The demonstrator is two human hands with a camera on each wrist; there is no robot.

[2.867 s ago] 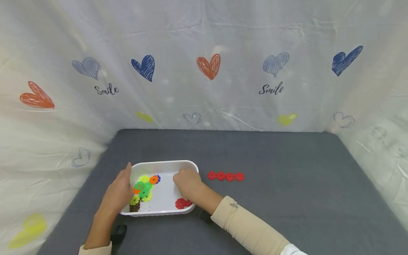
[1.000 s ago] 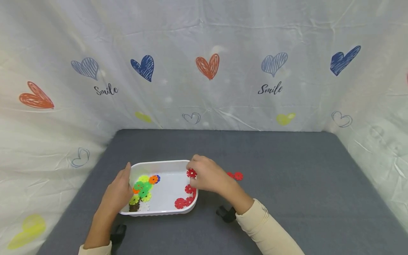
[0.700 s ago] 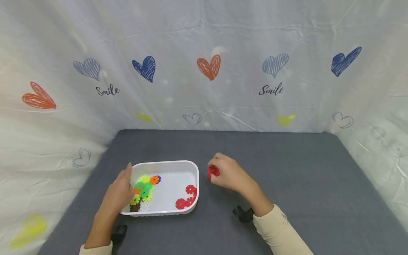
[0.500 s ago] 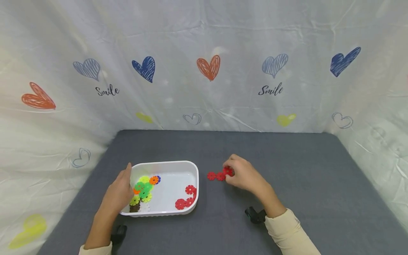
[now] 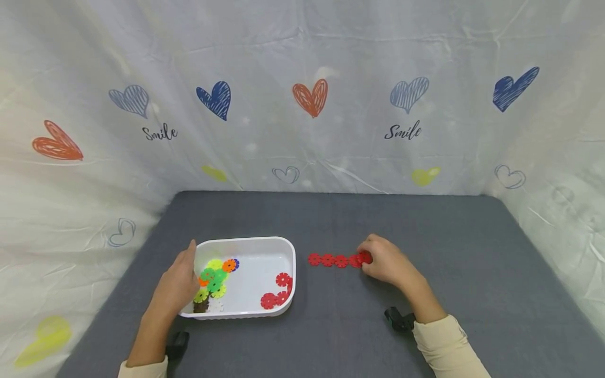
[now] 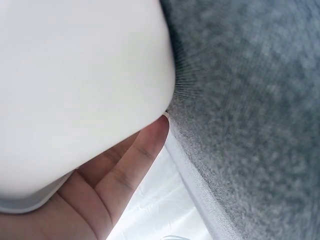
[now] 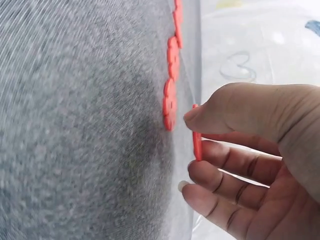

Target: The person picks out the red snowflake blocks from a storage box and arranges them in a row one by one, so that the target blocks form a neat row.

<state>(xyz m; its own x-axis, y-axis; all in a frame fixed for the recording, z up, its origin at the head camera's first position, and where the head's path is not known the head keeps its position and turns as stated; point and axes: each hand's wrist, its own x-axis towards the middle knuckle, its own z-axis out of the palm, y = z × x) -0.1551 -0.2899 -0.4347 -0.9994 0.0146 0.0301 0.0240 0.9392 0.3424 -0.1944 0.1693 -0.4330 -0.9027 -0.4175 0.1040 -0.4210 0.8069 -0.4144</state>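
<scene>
So, about a second ago the right hand (image 5: 385, 260) was over the right end of the white tray (image 5: 246, 239) with a red piece, and now it's way over to the right, at the right-hand end of the row of red pieces (image 5: 326, 262) on the worktop (image 5: 449, 236). That row of four hasn't budged, so I'd say the held piece (image 7: 197, 145) is being brought in as number five but isn't placed yet: the right wrist view shows it apart from the end of the row, and it looks lifted a bit. A few more red pieces (image 5: 268, 301) are bunched at the right end of the tray, and the colourful pile (image 5: 215, 283) sits at the left end. As for the right fingers (image 7: 204, 172), they're pretty much closed up, only a piece's thickness between thumb and fingertip, pinching that one red piece on edge, with the other fingers loosely bent below. Left hand (image 5: 177, 283) is where it was, at the left end of the tray. Its fingers (image 6: 127, 170) lie fairly straight against the outside wall, but the thumb's grip isn't clear, so can't tell if it's clamped on or just steadying.
</scene>
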